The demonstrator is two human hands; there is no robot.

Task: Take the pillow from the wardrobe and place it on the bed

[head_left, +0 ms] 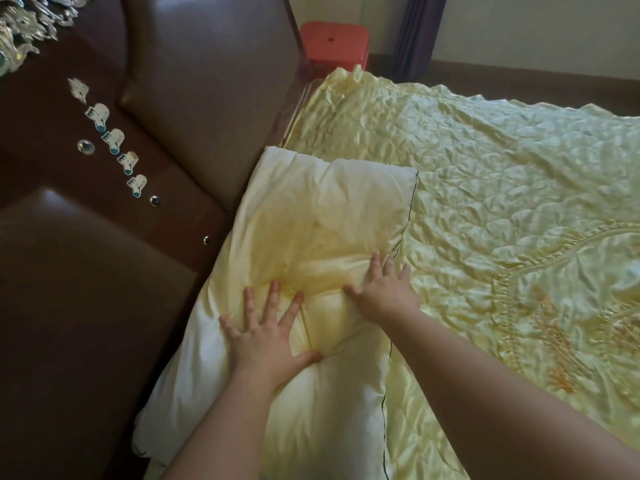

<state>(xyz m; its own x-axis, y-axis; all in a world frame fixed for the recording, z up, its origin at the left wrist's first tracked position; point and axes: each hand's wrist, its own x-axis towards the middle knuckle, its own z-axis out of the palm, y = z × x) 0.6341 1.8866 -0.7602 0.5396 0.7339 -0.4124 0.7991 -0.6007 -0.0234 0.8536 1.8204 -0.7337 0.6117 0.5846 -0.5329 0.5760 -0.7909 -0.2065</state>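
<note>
A pale yellow pillow (322, 216) with a yellowish stain and a dark stitched edge lies flat on the bed (502, 188), against the brown padded headboard (194, 91). My left hand (266, 334) rests palm down on the pillow's middle with the fingers spread. My right hand (384, 289) presses flat on it just to the right, near the stitched edge. Both hands dent the pillow and grip nothing. The bed wears a quilted, shiny yellow cover with orange embroidery at the right.
An orange plastic stool (334, 43) stands past the bed's far corner, beside a dark curtain (417, 32). Stickers (114, 140) and metal studs dot the headboard's wooden strip. Silvery tinsel (24, 26) hangs at the top left.
</note>
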